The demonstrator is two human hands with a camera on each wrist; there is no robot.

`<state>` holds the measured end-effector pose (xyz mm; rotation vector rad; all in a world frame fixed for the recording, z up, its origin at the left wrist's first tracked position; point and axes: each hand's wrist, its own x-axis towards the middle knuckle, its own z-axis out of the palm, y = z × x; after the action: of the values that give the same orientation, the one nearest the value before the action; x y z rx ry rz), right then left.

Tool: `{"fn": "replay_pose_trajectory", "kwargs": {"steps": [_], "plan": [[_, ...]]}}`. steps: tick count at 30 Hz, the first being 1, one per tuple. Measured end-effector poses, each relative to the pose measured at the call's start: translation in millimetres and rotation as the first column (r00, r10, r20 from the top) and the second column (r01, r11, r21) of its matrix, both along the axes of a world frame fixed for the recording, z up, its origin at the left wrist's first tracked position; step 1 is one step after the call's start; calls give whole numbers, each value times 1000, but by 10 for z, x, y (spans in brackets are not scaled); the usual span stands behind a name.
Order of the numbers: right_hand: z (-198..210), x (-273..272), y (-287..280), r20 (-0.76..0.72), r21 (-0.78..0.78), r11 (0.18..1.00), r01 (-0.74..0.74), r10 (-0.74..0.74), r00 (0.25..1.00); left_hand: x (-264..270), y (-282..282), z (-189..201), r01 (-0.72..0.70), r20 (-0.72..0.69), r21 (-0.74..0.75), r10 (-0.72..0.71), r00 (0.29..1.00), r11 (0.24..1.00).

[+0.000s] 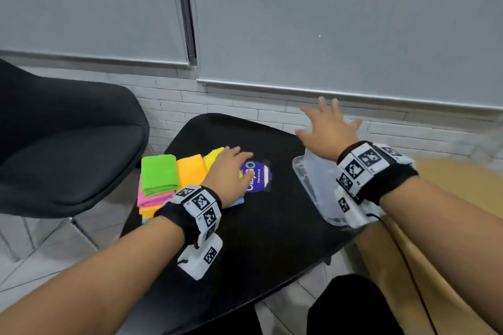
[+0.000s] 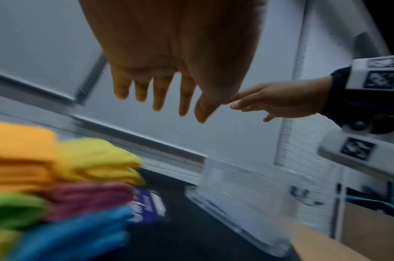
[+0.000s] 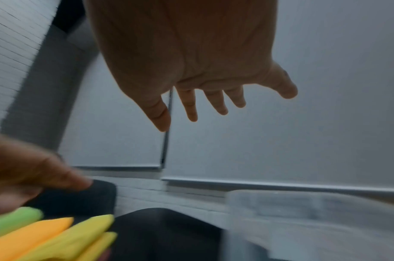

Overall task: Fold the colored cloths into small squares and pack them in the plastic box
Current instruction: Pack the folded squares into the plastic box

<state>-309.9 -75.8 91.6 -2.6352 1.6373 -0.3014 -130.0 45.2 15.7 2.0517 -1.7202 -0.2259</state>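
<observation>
Early stage, by my read. Colored cloths (image 1: 160, 174) stacked folded at tabletop (image 1: 261, 228) 9 o'clock; plastic box (image 1: 317, 185) at 3 o'clock looks empty. Left hand (image 1: 227, 171) above the stack, fingers relaxed, gripping nothing. Right hand (image 1: 328, 133) over the box, fingers splayed. Packing all remains.

On the surface (image 1: 258, 231) I count one clear plastic box (image 1: 315, 185) at the right, one purple label (image 1: 258, 175) in the middle, and one heap of cloths at the left: one green (image 1: 159, 173), one orange (image 1: 190, 170), one yellow (image 1: 213, 156), one pink (image 1: 152, 198), one blue (image 2: 79, 227). One black chair (image 1: 68, 144) stands far left.
</observation>
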Motion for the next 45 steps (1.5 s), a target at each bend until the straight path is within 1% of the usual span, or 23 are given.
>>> {"fn": "replay_pose_trajectory", "kwargs": {"steps": [2,5,8,9,11,14,17,21,29,32,36,38,40,42,45], "plan": [[53,-446,-217,-23,18,995,93,-93,995,-378,-187,-108,90,20,121,-93,995,989],[-20,-1061,-451,-88,58,983,174,-169,982,-817,-476,-369,110,14,283,-119,993,953],[-208,-1464,-571,-175,144,976,162,-136,975,-1108,-724,-611,110,-20,378,-110,994,919],[-272,-1542,-592,-176,180,974,140,-108,978,-1175,-792,-671,106,-14,389,-109,994,915],[-384,-1628,-624,-126,244,966,82,-53,991,-1278,-908,-738,82,-4,402,-88,996,912],[-514,-1653,-669,-60,285,958,29,-12,998,-1361,-1051,-792,46,12,439,-57,998,897],[-592,-1640,-719,-37,293,956,23,-12,999,-1398,-1128,-831,22,12,460,-31,999,887],[-638,-1636,-767,-12,273,961,28,-26,1000,-1437,-1193,-910,34,-30,475,-22,999,879],[-665,-1607,-749,-12,262,964,37,-35,999,-1449,-1244,-947,-11,-1,491,14,1000,871],[-650,-1553,-657,-2,238,971,7,-6,1000,-1367,-1140,-904,3,-34,499,16,999,866],[-670,-1433,-498,29,221,975,-22,16,999,-1193,-859,-837,41,-147,463,31,989,886],[-709,-1359,-410,36,206,977,-45,38,999,-1099,-705,-817,55,-148,462,15,989,885],[-742,-1278,-306,43,179,981,-79,72,996,-1009,-560,-803,49,-115,480,7,993,876],[-762,-1209,-199,52,157,981,-112,105,993,-926,-417,-791,36,-100,471,13,995,882],[-786,-1144,-60,58,134,978,-161,154,986,-778,-227,-841,16,-135,435,48,990,900]]}}
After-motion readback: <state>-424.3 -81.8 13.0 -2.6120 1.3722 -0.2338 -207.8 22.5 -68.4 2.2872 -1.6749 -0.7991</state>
